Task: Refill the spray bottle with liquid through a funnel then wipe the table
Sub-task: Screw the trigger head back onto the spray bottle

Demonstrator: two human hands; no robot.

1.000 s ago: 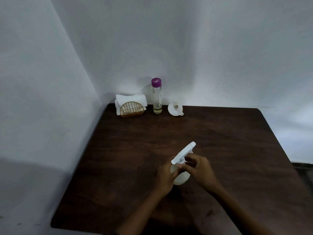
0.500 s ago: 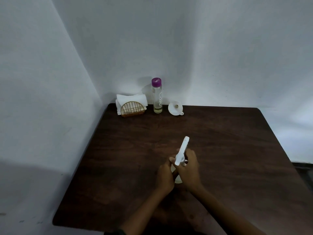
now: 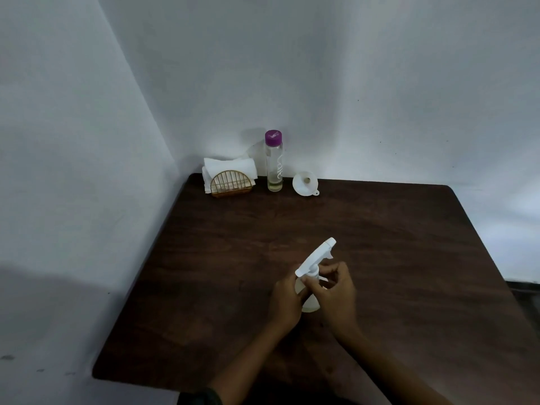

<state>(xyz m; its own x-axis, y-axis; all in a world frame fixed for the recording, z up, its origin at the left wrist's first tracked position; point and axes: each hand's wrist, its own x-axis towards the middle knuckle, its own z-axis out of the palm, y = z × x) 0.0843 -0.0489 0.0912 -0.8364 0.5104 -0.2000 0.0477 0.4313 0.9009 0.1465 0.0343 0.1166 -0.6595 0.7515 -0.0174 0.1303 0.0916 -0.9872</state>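
A white spray bottle (image 3: 310,306) stands on the dark wooden table (image 3: 409,258) near its middle. My left hand (image 3: 285,299) grips the bottle's body from the left. My right hand (image 3: 336,290) pinches the collar under the white trigger head (image 3: 315,257), whose nozzle points up and to the right. At the back edge stand a clear bottle with a purple cap (image 3: 274,162), holding a little pale liquid, and a white funnel (image 3: 305,183) lying mouth-up beside it.
A gold wire holder with white napkins (image 3: 230,178) sits in the back left corner. White walls close the table's left and back sides. The table's right and front edges are open.
The trigger head has turned: its nozzle swung from pointing straight away back to the upper right, as my right hand twisted at the collar. Both hands stayed on the bottle.
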